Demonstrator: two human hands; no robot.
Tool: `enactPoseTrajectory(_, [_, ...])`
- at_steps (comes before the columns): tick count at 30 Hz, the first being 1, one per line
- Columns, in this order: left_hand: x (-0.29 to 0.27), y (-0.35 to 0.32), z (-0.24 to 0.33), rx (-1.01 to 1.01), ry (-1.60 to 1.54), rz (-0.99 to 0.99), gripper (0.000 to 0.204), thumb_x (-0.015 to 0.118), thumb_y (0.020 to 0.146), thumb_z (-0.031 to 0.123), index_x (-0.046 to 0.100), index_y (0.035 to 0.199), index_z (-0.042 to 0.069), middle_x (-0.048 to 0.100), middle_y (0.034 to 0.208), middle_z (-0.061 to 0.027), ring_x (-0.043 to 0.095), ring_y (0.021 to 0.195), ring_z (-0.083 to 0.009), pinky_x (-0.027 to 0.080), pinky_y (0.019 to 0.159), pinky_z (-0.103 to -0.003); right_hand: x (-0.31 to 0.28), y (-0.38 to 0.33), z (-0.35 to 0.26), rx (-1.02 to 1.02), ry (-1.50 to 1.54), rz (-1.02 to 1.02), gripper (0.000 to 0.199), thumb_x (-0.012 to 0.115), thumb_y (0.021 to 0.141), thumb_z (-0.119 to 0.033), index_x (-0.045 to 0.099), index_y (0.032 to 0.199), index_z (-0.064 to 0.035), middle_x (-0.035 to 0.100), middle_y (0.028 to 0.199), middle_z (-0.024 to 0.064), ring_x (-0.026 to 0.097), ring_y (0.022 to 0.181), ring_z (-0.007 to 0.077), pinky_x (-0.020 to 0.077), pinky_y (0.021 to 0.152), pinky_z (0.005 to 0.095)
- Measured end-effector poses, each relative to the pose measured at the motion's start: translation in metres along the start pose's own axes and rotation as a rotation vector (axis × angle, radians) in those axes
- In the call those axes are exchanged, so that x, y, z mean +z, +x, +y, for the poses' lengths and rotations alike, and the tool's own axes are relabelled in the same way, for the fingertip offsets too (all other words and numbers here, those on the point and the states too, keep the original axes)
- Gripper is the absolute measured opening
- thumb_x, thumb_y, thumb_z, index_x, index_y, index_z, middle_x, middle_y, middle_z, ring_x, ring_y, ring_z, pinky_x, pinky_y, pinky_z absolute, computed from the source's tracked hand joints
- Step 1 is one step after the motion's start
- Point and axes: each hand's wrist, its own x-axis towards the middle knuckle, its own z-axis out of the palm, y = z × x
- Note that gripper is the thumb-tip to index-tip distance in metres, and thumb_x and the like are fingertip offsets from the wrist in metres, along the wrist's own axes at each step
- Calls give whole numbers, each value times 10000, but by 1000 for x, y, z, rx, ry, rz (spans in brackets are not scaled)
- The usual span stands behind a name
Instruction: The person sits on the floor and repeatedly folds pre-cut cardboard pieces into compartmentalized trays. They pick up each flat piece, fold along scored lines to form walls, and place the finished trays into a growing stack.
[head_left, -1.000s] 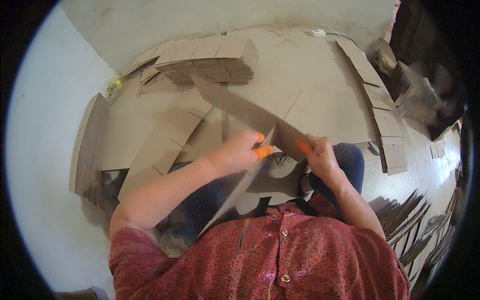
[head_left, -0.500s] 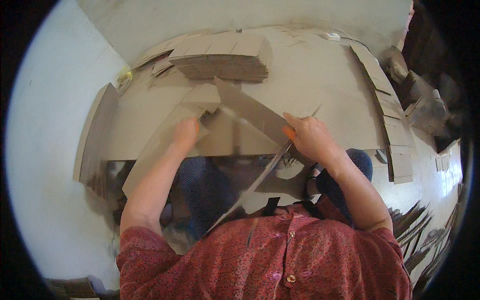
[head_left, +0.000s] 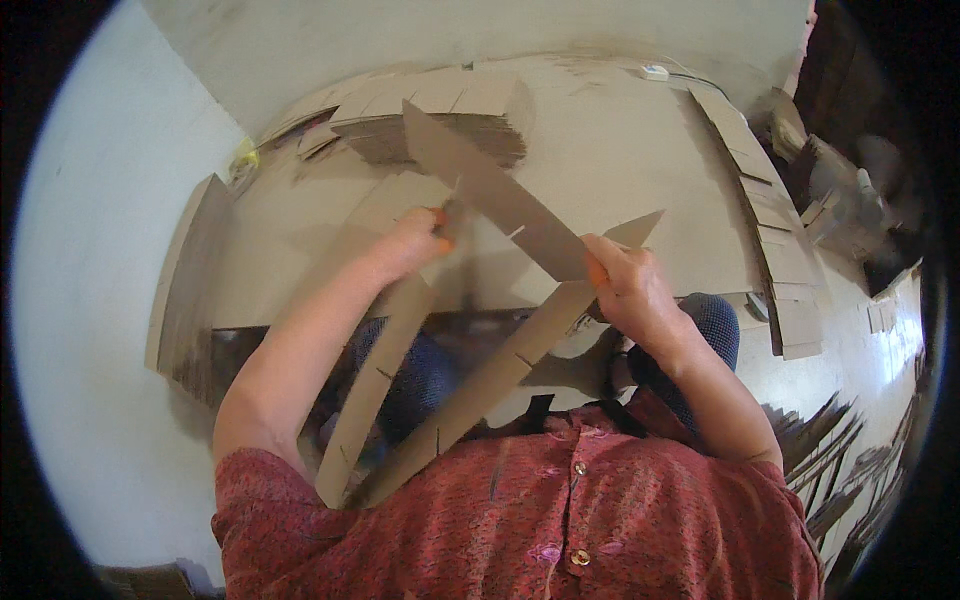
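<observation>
My right hand (head_left: 632,285), with orange coverings on its fingertips, is closed on slotted brown cardboard strips. One cardboard strip (head_left: 490,195) slants up and left from it, over the table. Another long strip (head_left: 455,410) runs down and left toward my shirt, and a short end (head_left: 637,230) sticks out at upper right. My left hand (head_left: 415,240), also with orange fingertips, is closed near the slanting strip, holding blurred cardboard (head_left: 385,205); its grip is partly hidden. Below it, a narrower slotted strip (head_left: 372,390) hangs over my lap.
On the pale table (head_left: 600,150), a thick cardboard stack (head_left: 430,135) stands at the back. More stacked pieces line the left edge (head_left: 185,285) and the right edge (head_left: 765,215). A small white box (head_left: 654,73) with a cable sits by the back wall. Dark cardboard scraps (head_left: 825,460) lie at lower right.
My left hand has moved right and slightly up, closer to the slanting strip. The strips in my right hand have tilted and spread, so the lower ones now show their broad faces.
</observation>
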Motion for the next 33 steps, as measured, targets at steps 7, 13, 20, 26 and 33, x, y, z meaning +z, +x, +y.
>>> enactPoseTrajectory(7, [16,-18,84,-1,-319,-309,212,628,878,90,627,1054,-28,660,894,-59,555,794,-104,455,737,-273,-11,-6,13,134,-72,-64,148,554,831,-38,596,971,-11,581,713,262,574,707,454,465,603,475])
enactPoseTrajectory(13, [48,-22,55,128,-645,-215,201,582,911,84,631,1075,-23,643,820,-25,584,768,-91,468,698,-250,-11,-6,9,62,-78,-91,85,538,822,-61,574,884,-15,572,694,267,564,690,458,458,593,488])
enactPoseTrajectory(20, [30,-12,33,128,-220,66,384,624,914,246,582,1186,-21,683,918,-130,652,778,-210,523,710,-326,-8,-4,21,169,-90,-279,175,527,823,-63,606,976,-35,593,708,264,583,688,455,465,635,509])
enactPoseTrajectory(26, [42,-21,-95,-250,582,264,319,594,871,264,612,1077,21,633,1063,-201,607,986,-361,500,803,-463,0,-1,19,144,-109,-333,550,506,840,-38,433,1380,-116,599,728,271,587,691,455,469,656,502])
enactPoseTrajectory(33, [-2,-12,-69,-323,489,205,195,602,859,220,632,876,27,631,828,-245,620,818,-409,478,705,-500,-6,-18,25,61,-19,-239,540,527,825,-15,471,1352,-121,616,803,251,596,719,439,478,659,478])
